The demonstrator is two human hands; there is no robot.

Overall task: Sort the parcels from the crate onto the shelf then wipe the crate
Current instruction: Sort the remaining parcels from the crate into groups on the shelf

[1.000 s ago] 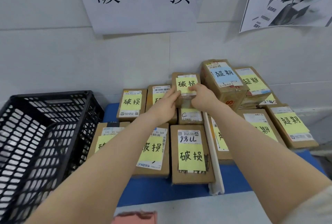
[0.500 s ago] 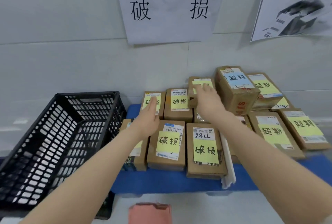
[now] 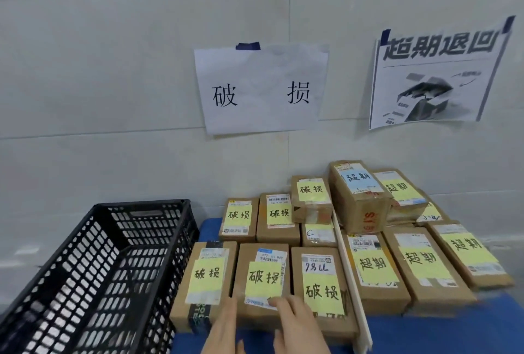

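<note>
Two hands at the front edge of a blue shelf of sorted parcels.
Left hand (image 3: 224, 328) and right hand (image 3: 297, 325), fingers straight, hold nothing, in front of the front-row parcels (image 3: 262, 280). Cardboard boxes with yellow notes cover the blue shelf (image 3: 425, 334); a white strip (image 3: 351, 277) divides them. A black lattice crate (image 3: 93, 277) stands at the left edge, below paper signs (image 3: 261, 90).

The white paper sheet (image 3: 262, 88) on the wall reads 破损; the printed poster (image 3: 436, 75) reads 超期退回. Left brown cardboard parcels' yellow notes (image 3: 323, 290) read 破损, right parcels' notes (image 3: 374, 264) 超期.
</note>
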